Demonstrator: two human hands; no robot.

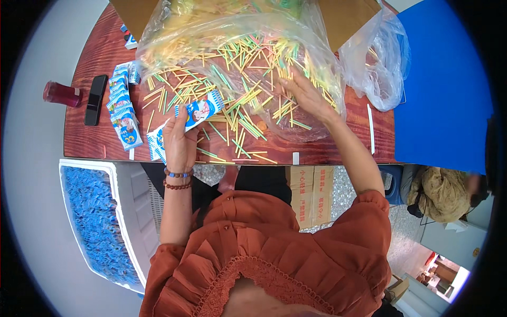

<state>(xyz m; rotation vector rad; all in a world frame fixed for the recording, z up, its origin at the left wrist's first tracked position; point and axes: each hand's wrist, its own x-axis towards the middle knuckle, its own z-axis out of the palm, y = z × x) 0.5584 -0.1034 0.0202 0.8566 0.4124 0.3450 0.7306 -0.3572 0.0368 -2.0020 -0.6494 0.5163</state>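
Observation:
My left hand (179, 140) is closed on a small blue-and-white printed packet (203, 110), gripping it between thumb and fingers near the table's front edge. A second packet (157, 142) of the same kind shows beside that hand, partly covered by it. Thin short straws (245, 127) in yellow, green and pink lie scattered around and beyond the packet. My right hand (307, 96) is farther right, among the straws by the clear plastic bag (311, 129). Its fingers are bent together at the straws; what sits between the fingertips is too small to make out.
A row of similar packets (122, 113) lies at left beside a black phone (95, 100) and a dark red cup (62, 93). A white foam box (113, 174) full of blue pieces stands below left. Another clear bag (377, 63) rests at right, near a blue panel (443, 90).

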